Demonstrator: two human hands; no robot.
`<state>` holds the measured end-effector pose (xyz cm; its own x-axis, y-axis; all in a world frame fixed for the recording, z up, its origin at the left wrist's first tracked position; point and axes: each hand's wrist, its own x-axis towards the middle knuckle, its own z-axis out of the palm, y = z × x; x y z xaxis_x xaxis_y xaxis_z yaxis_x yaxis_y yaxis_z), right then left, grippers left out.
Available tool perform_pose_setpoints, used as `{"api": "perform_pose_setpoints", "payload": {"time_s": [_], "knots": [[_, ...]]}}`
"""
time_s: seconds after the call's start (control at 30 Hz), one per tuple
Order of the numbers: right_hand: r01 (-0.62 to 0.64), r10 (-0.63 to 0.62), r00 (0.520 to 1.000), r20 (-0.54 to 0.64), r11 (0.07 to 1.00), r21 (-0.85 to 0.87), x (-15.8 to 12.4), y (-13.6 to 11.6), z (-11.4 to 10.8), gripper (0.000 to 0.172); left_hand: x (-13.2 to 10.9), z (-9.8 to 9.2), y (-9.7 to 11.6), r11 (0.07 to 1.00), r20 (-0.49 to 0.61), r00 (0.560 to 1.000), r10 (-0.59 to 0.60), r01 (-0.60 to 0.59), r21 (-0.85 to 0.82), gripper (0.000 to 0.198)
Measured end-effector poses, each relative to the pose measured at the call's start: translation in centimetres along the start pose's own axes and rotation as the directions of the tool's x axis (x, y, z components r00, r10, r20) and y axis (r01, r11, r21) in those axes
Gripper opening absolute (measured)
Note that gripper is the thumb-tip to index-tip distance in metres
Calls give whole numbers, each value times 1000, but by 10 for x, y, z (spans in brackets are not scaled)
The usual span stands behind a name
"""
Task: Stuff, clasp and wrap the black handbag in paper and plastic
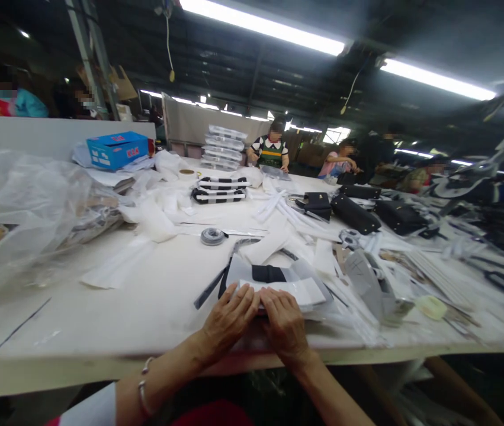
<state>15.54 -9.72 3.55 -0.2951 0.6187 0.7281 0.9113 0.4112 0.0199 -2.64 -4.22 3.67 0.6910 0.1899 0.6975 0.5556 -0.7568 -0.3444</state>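
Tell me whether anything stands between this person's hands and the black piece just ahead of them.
Yes: a strip of the white sheet lies between the left hand and right hand, on its near side, and the black piece beyond. Nothing else visible does.

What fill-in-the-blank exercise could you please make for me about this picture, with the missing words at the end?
1. The left hand and the right hand touch pale wrapping; the small piece showing just beyond them is ____ in colour.
2. The bracelet is worn on the ____ arm.
3. The cardboard box with red lettering is mainly ____.
4. The finished-looking bags lie toward the ____ side of the table.

Missing words: black; left; blue; right.
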Motion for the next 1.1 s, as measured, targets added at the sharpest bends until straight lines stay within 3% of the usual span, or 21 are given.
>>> {"api": "perform_pose_setpoints", "payload": {"time_s": [0.07,0.17,0.23,0.3,0.37,0.47,0.57,0.6,0.67,0.77,0.87,0.97,1.1], "knots": [[14,-14,1000,10,1000,9,-2,-1,0,35,-1,1,-2,998,-56,998,5,-9,-70,31],[-18,16,998,66,999,39,-3,-5,-4,39,-5,3,-8,986,-51,998,42,-50,-157,30],[-108,88,979,185,989,100,5,-6,-12,42,-8,4,-11,977,-40,998,43,-50,-206,30],[-308,218,901,375,930,200,23,1,-24,43,-11,7,-14,969,-58,998,23,-37,-245,29],[-600,381,738,557,748,285,48,18,-33,41,-13,9,-16,964,-94,996,-4,-22,-266,30],[-915,605,403,687,241,325,85,59,-31,39,-14,11,-16,958,-125,991,-56,18,-288,33],[-926,659,62,750,-242,290,103,103,-9,32,-15,12,-14,949,-130,986,-100,56,-309,32],[-895,643,-19,765,-353,274,106,115,1,29,-15,13,-13,947,-135,985,-109,62,-314,32],[-827,613,-131,779,-502,256,110,131,19,26,-17,16,-11,944,-149,981,-126,72,-321,32],[-774,608,-201,768,-579,256,116,142,43,19,-18,20,-9,941,-166,974,-155,94,-326,34],[-773,617,-223,755,-584,249,122,144,62,19,-18,23,-9,942,-189,965,-182,117,-313,34],[-780,626,-207,752,-570,259,125,143,76,28,-17,25,-9,945,-210,958,-194,125,-302,36],[-784,633,-138,762,-540,306,134,139,82,30,-17,27,-8,946,-214,955,-205,138,-295,35]]}}
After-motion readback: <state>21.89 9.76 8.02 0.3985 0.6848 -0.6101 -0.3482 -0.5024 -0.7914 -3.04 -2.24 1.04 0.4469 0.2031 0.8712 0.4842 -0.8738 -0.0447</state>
